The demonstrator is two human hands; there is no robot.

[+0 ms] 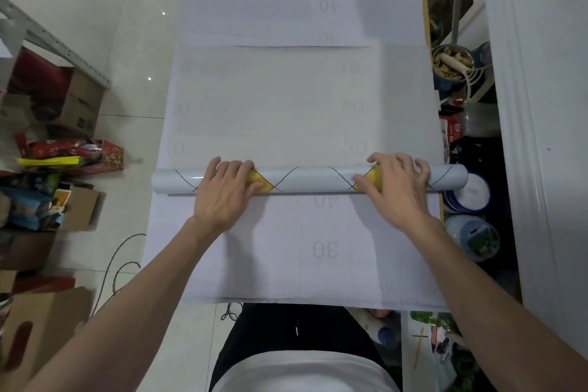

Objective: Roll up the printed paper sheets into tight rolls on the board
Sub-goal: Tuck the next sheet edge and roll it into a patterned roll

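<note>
Paper roll (305, 180) lies crosswise on the long white worktop (324, 248). Its right end pokes past the edge, above a white tub (471, 192). The unrolled sheet (273, 105) runs flat from the roll's far side, so the rolling goes away from the body. Left grip (227, 188) has its fingers curved over the top and thumb against the near side, clasping the roll. Right grip (394, 188) mirrors it, fingers spread a little wider. Each sits well in from its own end with bare roll between them, probably to keep pressure even so the roll advances square and does not cone or telescope. The palms rest low on the near side, which suits a forward push with downward squeeze to keep the winding tight. Yellow patches and black curves show on the roll while the flat sheet looks blank, so the print likely faces down. A good stretch of sheet remains to wind. Cardboard boxes (79, 105) stand on the floor to the left.
</note>
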